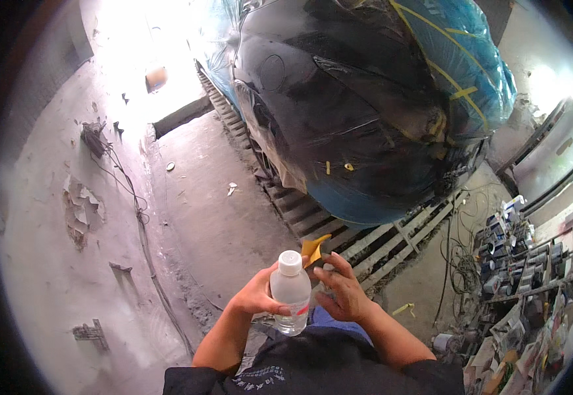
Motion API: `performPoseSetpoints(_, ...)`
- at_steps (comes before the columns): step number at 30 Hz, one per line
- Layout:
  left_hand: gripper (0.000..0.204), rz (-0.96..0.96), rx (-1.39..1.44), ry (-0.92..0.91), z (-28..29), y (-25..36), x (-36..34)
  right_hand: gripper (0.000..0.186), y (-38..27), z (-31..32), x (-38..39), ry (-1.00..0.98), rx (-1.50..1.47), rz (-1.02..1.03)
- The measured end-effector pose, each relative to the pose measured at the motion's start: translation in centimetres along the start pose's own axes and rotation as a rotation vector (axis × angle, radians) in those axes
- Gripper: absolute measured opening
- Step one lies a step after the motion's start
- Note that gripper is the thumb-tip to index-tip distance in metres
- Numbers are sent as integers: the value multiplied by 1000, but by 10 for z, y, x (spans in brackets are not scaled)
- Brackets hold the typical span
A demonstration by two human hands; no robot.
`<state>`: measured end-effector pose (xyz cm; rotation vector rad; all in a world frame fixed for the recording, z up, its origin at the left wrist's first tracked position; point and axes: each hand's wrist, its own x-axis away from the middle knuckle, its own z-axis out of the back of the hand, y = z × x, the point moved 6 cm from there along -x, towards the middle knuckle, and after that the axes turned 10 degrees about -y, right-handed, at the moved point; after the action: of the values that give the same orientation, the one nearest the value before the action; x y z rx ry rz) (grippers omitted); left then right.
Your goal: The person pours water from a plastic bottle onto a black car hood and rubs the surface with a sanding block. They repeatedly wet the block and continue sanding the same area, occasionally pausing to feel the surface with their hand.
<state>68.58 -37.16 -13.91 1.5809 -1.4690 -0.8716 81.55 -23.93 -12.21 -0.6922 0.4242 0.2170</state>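
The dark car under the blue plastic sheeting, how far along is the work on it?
Done: the dark car already wears blue plastic sheeting and yellow tape strips, with its dark panels left bare. In hand: the left hand grips a clear plastic bottle with a white cap, capped; the right hand holds a small yellow piece. Left: nothing shows either hand touching the car yet.

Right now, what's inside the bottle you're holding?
The clear plastic bottle in the left hand seems to hold clear liquid, maybe water. Its white cap is on. Fingers and label hide the fill level.
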Motion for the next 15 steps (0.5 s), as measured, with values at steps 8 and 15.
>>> performPoseSetpoints(8, 116, -72, -207, 80, 68, 18, -56, 65, 95, -6, -74, 256, -131, -101)
performPoseSetpoints(15, 107, -30, -320, 89, 123, 37, -123, 77, 182, 5, -142, 182, -63, -63)
